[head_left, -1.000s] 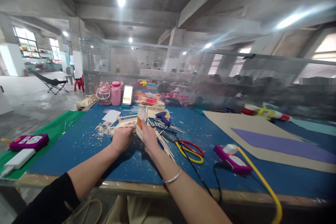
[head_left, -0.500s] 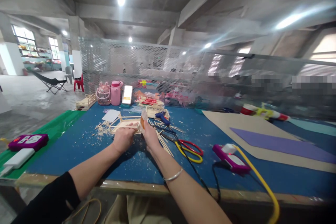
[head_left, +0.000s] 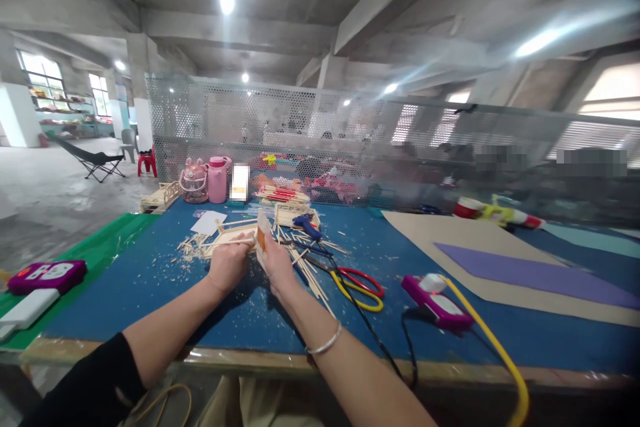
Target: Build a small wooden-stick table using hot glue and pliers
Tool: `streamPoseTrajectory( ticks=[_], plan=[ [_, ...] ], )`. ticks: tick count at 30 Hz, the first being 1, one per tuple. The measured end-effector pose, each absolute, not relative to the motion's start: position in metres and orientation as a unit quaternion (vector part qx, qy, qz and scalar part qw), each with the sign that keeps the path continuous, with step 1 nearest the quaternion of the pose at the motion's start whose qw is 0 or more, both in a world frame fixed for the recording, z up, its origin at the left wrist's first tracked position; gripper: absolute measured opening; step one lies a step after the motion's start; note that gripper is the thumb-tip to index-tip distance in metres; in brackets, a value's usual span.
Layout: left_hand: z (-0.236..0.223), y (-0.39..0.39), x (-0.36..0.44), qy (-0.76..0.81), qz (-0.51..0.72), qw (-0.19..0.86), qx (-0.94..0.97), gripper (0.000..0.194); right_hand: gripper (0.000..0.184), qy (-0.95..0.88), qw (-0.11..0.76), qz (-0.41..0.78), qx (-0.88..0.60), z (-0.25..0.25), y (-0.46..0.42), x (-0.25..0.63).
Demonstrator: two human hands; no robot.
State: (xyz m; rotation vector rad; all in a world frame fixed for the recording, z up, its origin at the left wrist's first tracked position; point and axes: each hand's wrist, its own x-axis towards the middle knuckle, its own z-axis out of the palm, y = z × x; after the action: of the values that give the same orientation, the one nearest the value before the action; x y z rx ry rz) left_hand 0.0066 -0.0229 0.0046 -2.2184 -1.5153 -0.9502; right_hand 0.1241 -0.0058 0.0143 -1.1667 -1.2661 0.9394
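Note:
My left hand (head_left: 229, 265) is closed on the near edge of a small frame of pale wooden sticks (head_left: 231, 235), held low over the table. Close beside it, my right hand (head_left: 278, 268) grips a flat white-and-orange piece (head_left: 261, 235), standing on edge against the frame's right end. What that piece is I cannot make out. My fingers hide where the two meet. Loose wooden sticks (head_left: 311, 273) lie just right of my right hand, and wood chips (head_left: 189, 248) are scattered to the left of the frame.
Scissors with red and yellow handles (head_left: 357, 288) and a blue glue gun (head_left: 307, 225) lie to the right, amid black cords. Farther right sits a purple power strip (head_left: 440, 303) with a yellow cable. Pink bottles (head_left: 218, 180) stand at the back before a perforated metal screen (head_left: 280, 107).
Both hands have shifted slightly left, with the stick frame and the flat piece in them. The whole view has also moved a little. Both grips look the same.

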Motion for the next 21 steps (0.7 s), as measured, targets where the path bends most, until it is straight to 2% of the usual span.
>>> streamPoseTrajectory(
  ticks=[5,11,17,21],
  plan=[
    [0.006,-0.024,0.008,-0.512,-0.319,0.137,-0.786,0.032,0.041,-0.531,0.551,0.384,-0.517,0.019,-0.007,0.128],
    [0.008,-0.023,0.005,-0.538,-0.314,0.135,-0.771,0.030,0.042,-0.533,0.561,0.437,-0.459,0.015,-0.010,0.120],
    [0.007,-0.024,0.008,-0.548,-0.293,0.125,-0.773,0.026,0.046,-0.541,0.570,0.389,-0.481,0.011,-0.008,0.123],
    [0.007,-0.022,0.005,-0.564,-0.284,0.121,-0.766,0.026,0.044,-0.551,0.556,0.398,-0.479,0.008,-0.006,0.121]
  ],
)
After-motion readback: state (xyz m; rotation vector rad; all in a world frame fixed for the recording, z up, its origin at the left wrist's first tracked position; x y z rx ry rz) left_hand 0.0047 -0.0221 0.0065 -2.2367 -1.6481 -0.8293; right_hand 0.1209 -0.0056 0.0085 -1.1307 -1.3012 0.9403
